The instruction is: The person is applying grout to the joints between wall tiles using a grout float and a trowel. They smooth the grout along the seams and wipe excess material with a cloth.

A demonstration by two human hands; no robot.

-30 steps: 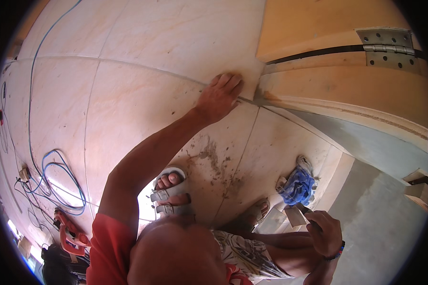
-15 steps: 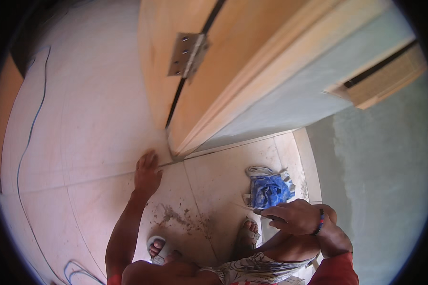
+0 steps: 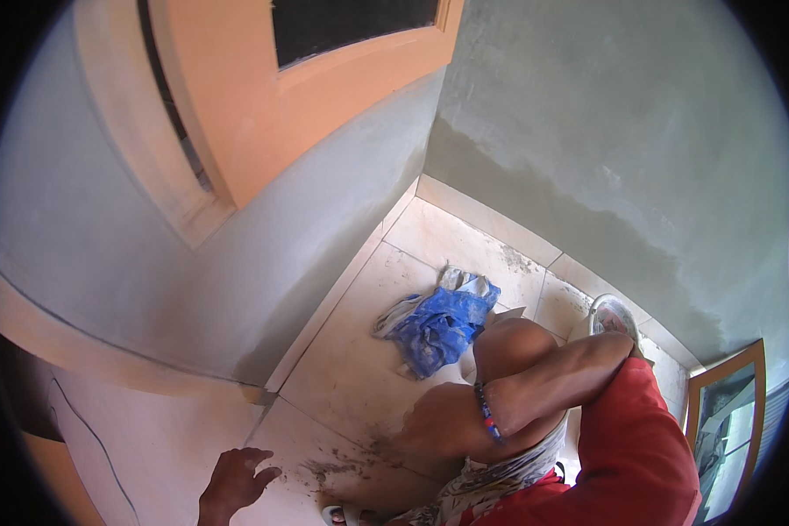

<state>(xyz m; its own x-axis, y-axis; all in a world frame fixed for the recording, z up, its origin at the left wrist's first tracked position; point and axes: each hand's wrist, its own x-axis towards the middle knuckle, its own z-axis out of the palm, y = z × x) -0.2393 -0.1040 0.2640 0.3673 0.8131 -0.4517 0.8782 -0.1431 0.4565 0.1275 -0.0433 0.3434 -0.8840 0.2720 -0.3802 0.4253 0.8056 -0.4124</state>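
My left hand (image 3: 235,480) hovers over the tiled floor at the lower left, fingers apart and nothing in them. Reaching across my raised knee, my right hand (image 3: 434,422) is smeared by motion beyond the beaded bracelet (image 3: 487,412). Its fingers cannot be made out, nor can any tool in them. Just past that hand lies a crumpled blue and white cloth (image 3: 443,324), soiled with grey, on the pale tiles. Dark crumbs of dirt (image 3: 337,469) are scattered on the floor between my two hands.
An orange wooden window frame (image 3: 324,114) juts from the left wall. Grey plastered walls (image 3: 587,105) meet at the corner above tiled skirting. A round-rimmed container (image 3: 614,311) stands behind my right elbow. A wood-framed glass panel (image 3: 728,430) leans at the right; a cable (image 3: 96,443) runs lower left.
My view has swung right, from the hinged door edge to the wall corner. The left hand, earlier near the door's foot, is lifted. The thin-bladed tool seen in my right hand is no longer discernible.
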